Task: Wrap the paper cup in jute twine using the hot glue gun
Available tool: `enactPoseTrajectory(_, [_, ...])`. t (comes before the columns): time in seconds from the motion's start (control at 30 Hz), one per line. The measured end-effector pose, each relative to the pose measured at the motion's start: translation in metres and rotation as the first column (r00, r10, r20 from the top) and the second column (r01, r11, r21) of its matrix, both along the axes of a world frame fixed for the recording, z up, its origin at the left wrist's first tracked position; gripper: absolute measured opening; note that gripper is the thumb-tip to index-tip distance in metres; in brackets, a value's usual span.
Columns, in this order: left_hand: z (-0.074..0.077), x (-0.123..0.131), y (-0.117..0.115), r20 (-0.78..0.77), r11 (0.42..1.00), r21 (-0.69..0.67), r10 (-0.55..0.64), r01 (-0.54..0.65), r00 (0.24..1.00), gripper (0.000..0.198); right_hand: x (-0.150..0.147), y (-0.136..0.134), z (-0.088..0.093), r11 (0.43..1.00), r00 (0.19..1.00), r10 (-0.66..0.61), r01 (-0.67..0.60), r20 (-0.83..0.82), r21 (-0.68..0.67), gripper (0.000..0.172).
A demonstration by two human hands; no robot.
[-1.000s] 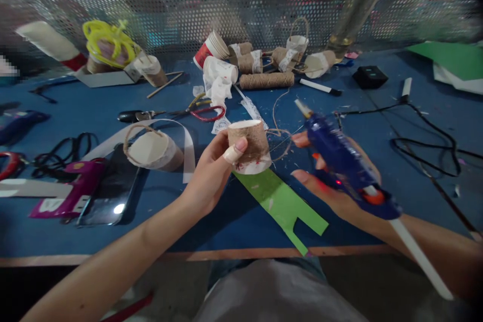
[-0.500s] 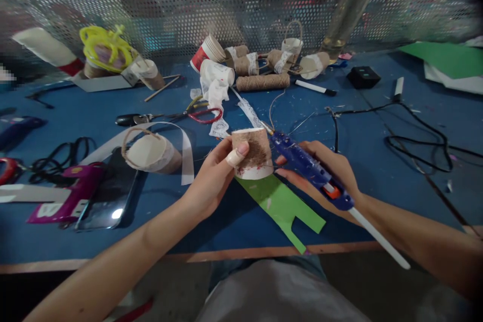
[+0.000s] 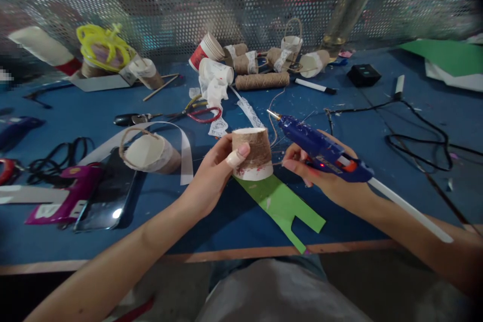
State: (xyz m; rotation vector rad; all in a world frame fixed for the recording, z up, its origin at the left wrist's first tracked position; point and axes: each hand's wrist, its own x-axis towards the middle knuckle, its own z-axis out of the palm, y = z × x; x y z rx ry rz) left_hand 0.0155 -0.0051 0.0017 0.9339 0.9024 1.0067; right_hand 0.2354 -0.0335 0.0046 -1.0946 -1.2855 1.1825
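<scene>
My left hand [image 3: 213, 173] grips an upside-down paper cup wrapped in jute twine [image 3: 253, 153], thumb pressed on its side. My right hand [image 3: 320, 173] holds a blue hot glue gun [image 3: 320, 146] with a white glue stick sticking out of its back end. The gun's nozzle points up and left, a short way to the right of the cup and clear of it. A loose strand of twine [image 3: 274, 115] runs from the cup back toward a twine spool [image 3: 262, 81]. Under the cup lies a green paper cut-out [image 3: 281, 204].
On the blue table [image 3: 226, 221]: a twine-wrapped cup with a handle [image 3: 149, 153], a phone [image 3: 109, 193], a magenta glue gun [image 3: 70, 193], scissors [image 3: 166, 115], paper cups [image 3: 211, 60], a marker [image 3: 315, 86], black cables [image 3: 415, 131], a black box [image 3: 364, 75]. A perforated metal screen [image 3: 226, 0] stands behind.
The glue gun's nozzle, at the cup's rim half a second ago, has lifted up and away to the right. The left hand keeps the cup nearly still.
</scene>
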Motion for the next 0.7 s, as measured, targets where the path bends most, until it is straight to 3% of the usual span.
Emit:
enactPoseTrajectory(0.2, [-0.0012,-0.0016,-0.0005,-0.004,1.000,0.001,-0.017,0.017,1.000,0.032,-0.0016,0.0043,0.0035,1.000,1.000,-0.023,0.023,0.009,-0.020,0.033])
enactPoseTrajectory(0.5, [-0.0010,-0.0016,-0.0019,0.036,0.998,0.010,-0.067,0.067,0.997,0.031,0.0023,0.0043,-0.0053,0.996,0.999,-0.012,0.016,0.040,-0.091,0.031])
enactPoseTrajectory(0.7, [-0.0006,-0.0014,-0.0030,0.019,0.998,0.012,-0.066,0.066,0.998,0.029,-0.0011,0.0039,-0.0052,0.993,0.997,-0.071,0.074,0.030,-0.093,0.034])
